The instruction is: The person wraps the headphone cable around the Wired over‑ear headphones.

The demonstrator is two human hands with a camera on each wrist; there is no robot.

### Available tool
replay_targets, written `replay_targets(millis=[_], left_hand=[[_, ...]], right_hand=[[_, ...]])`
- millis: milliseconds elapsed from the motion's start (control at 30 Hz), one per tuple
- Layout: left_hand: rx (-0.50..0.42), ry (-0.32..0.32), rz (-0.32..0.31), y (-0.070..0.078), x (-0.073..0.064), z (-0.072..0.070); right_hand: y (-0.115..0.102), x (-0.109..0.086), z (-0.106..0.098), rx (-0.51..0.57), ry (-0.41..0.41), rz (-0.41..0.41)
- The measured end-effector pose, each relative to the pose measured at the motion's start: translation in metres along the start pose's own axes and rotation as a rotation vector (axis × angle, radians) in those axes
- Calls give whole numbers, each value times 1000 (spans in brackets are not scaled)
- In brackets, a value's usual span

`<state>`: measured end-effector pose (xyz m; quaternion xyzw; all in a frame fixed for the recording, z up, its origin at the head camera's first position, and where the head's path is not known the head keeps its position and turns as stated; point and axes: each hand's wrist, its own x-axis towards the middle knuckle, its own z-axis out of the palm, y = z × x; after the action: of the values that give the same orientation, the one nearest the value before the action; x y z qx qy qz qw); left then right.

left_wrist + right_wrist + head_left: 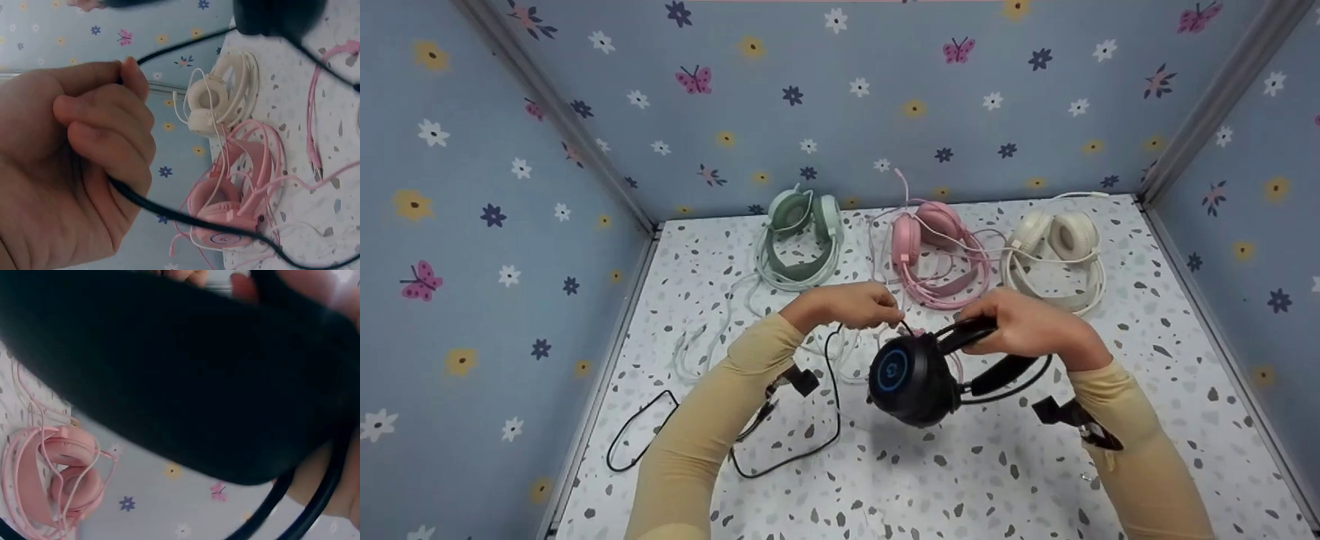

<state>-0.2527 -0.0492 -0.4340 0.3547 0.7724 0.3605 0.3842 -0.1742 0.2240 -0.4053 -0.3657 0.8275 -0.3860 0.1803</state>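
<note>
A black headset (919,382) with a blue ring on its ear cup hangs above the table, its headband gripped by my right hand (1024,324). In the right wrist view the dark headband (169,377) fills most of the picture and hides much of that hand. My left hand (859,305) holds the headset's black cable (191,216) close to the ear cup, its fingers curled round it. From there the cable drops onto the table and loops to the left, partly behind the left sleeve.
Along the back of the speckled table (960,480) lie a green headset (826,217), a pink headset (906,240) and a cream headset (1076,236), with loose cables around them. Flower-patterned walls (840,97) enclose the back and both sides.
</note>
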Motion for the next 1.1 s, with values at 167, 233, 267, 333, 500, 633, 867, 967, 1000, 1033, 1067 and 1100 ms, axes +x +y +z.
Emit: replay_targets(millis=[167,233,267,333,500,633,867,967,1000,1033,1067,1100], left_hand=[[18,141,-77,19,-4,6],[76,205,-60,30,-8,8],[110,244,-44,35,-11,9],[179,322,-12,47,-18,14],[213,492,40,57,-27,40],[68,589,110,50,-28,69],[-236,615,333,22,-11,115],[-402,565,390,-1,2,129],[-451,552,395,-10,5,131],[-495,542,397,-20,9,134],[-534,534,394,-30,12,136],[-569,525,383,-39,14,137]], right_hand=[[-7,10,15,-290,160,51],[-4,14,18,-379,232,89],[-2,16,20,-413,267,114],[5,18,21,-447,336,167],[24,15,20,-236,498,278],[34,10,20,94,601,319],[47,-4,10,636,710,302],[51,-12,5,849,732,191],[52,-15,4,896,727,147],[52,-18,3,926,720,107],[52,-21,2,946,711,69],[52,-24,1,937,703,34]])
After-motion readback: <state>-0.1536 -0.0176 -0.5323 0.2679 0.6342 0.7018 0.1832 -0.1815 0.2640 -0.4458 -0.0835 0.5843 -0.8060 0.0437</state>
